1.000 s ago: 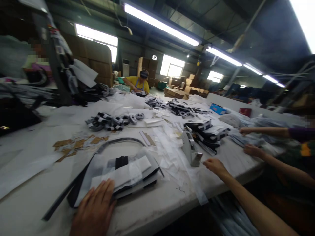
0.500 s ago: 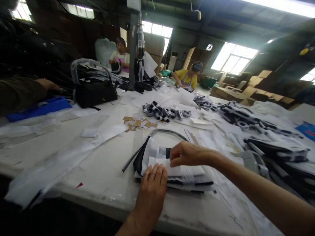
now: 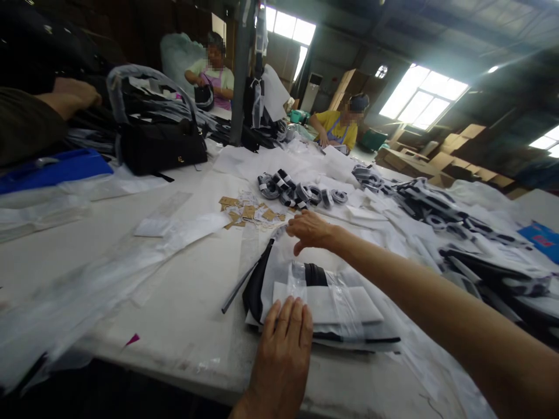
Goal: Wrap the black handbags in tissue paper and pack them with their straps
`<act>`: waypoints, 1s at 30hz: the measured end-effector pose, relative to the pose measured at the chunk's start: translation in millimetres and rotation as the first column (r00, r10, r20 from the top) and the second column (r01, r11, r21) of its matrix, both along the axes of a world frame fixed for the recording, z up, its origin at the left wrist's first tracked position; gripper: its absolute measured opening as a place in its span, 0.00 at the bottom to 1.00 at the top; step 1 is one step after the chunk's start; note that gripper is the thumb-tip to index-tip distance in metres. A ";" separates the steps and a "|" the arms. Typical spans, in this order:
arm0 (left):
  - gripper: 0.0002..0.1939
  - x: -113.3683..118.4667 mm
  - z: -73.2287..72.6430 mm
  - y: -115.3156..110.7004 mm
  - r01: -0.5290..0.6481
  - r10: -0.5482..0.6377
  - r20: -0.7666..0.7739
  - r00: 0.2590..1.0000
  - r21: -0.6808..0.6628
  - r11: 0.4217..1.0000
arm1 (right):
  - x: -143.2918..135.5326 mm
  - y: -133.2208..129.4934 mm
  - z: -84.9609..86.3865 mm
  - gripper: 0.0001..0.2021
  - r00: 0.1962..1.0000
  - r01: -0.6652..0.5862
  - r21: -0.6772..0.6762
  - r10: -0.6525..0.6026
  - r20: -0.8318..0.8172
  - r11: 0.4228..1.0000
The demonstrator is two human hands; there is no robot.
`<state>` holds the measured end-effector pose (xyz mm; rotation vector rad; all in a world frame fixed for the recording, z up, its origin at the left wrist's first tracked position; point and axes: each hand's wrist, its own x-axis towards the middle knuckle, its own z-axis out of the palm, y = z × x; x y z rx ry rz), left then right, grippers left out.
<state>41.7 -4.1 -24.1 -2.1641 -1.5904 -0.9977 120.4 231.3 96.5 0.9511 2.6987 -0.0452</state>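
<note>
A black bag wrapped in white paper and clear film (image 3: pixel 349 302) lies flat at the table's front edge. My left hand (image 3: pixel 286 337) rests with its fingers stretched out on the lower left of the wrapping. My right hand (image 3: pixel 308 230) is over the top left of the bag, by the covered handle, fingers curved and thumb apart. Nothing shows between them. A dark strip (image 3: pixel 238 288) sticks out to the left of the bag.
Brown tags (image 3: pixel 248 212) and rolled grey straps (image 3: pixel 301 192) lie beyond the bag. A black handbag (image 3: pixel 161 145) stands at the left near another person's hand (image 3: pixel 76 96). Wrapped parts (image 3: pixel 493 273) are piled at right. Two people work farther back.
My right hand has moved up and left from the middle of the wrapping to the bag's top left, uncovering a black band under film. My left hand stays on the paper.
</note>
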 end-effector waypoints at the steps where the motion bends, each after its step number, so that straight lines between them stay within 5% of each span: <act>1: 0.21 0.0 -0.3 -0.1 0.001 -0.001 0.001 1.000 0.003 1.000 | 6.9 1.1 2.8 0.24 0.997 0.034 0.013 -0.033 -0.069 0.999; 6: 0.21 0.6 -1.8 0.0 0.008 -0.008 0.005 1.000 0.021 1.000 | 32.7 -27.1 -16.1 0.48 0.972 0.023 -0.145 -0.055 -0.227 0.989; 11: 0.18 -1.3 -5.5 1.9 0.010 -0.010 -0.005 1.000 0.026 1.000 | 46.7 -52.8 -42.3 0.56 0.931 0.205 -0.224 -0.260 -0.255 0.953; 18: 0.21 -5.3 0.9 4.5 0.102 -0.101 0.028 0.995 -0.076 0.992 | 85.9 -82.5 -37.8 0.36 0.834 0.387 -0.338 -0.482 -0.269 0.858; 20: 0.23 -9.9 13.0 4.7 0.187 -0.182 0.049 0.982 -0.166 0.968 | 95.3 -94.7 -46.2 0.34 0.807 0.413 -0.358 -0.519 -0.282 0.837; 24: 0.17 -38.2 51.2 17.6 0.436 -0.405 0.162 0.900 -0.344 0.832 | 108.9 -116.7 -62.0 0.31 0.752 0.430 -0.372 -0.554 -0.357 0.823; 27: 0.08 -75.5 74.5 52.2 0.239 -0.186 0.164 0.969 -0.423 0.874 | 115.1 -127.6 -64.7 0.30 0.717 0.462 -0.375 -0.587 -0.374 0.804; 30: 0.10 -108.4 76.7 106.3 -0.076 0.017 -0.123 0.992 -0.488 0.869 | 116.5 -132.0 -64.0 0.29 0.703 0.491 -0.384 -0.616 -0.355 0.782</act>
